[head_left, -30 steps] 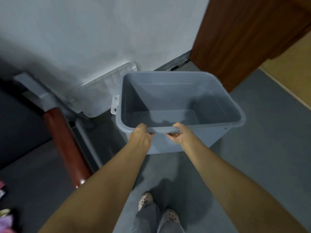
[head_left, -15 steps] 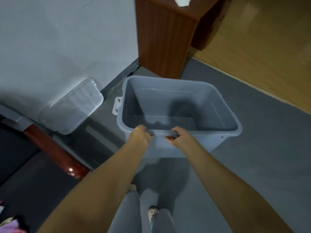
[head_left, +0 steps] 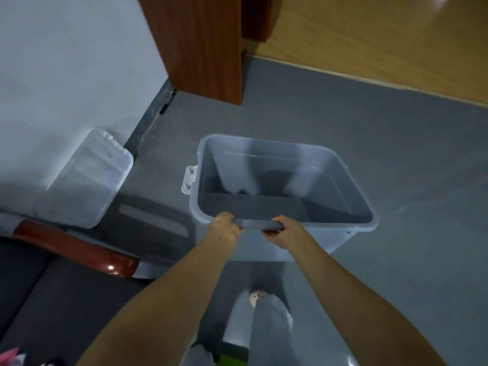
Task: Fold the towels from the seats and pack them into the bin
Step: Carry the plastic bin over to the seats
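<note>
A translucent grey-blue plastic bin [head_left: 340, 180] with nothing inside is held over the grey floor, in front of me. My left hand [head_left: 224, 228] grips the near rim at its left, fingers curled over the edge. My right hand [head_left: 284, 231] grips the same rim just to the right. A white latch [head_left: 189, 178] sticks out on the bin's left side. A bit of pink cloth [head_left: 12, 356] shows at the bottom left corner; no towel is clearly seen.
The bin's clear lid [head_left: 87, 180] leans against the white wall at left. A dark seat with a red-brown wooden armrest [head_left: 76, 249] is at lower left. A brown wooden cabinet [head_left: 200, 46] stands at the back. My legs and a shoe [head_left: 260, 298] are below.
The bin has been carried away from the wall and cabinet, toward the right over the open floor. The lid and armrest have slid left in view. Both hands keep their grip.
</note>
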A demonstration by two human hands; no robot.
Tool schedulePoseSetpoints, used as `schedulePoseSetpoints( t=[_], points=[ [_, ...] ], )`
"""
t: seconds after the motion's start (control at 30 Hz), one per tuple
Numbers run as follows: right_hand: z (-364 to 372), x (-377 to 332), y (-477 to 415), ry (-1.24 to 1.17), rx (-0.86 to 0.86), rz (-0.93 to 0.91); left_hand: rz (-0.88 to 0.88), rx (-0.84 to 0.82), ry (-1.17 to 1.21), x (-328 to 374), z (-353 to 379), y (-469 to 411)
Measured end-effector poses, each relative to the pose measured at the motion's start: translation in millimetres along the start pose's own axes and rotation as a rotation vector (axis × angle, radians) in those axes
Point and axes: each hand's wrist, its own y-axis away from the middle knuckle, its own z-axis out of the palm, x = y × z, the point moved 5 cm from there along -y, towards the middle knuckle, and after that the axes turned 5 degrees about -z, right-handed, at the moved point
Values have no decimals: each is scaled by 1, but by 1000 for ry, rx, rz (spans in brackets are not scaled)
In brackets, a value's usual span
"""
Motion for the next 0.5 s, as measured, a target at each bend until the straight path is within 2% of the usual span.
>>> schedulePoseSetpoints(
  t=[0.23, 0.5],
  points=[
    [-26, 81, -12, -152, 29, -59, -28, 1, -99, -10, -71, -32],
    [-75, 136, -101, -228, 116, 3, -19, 133, -210, -49, -129, -138]
  ],
)
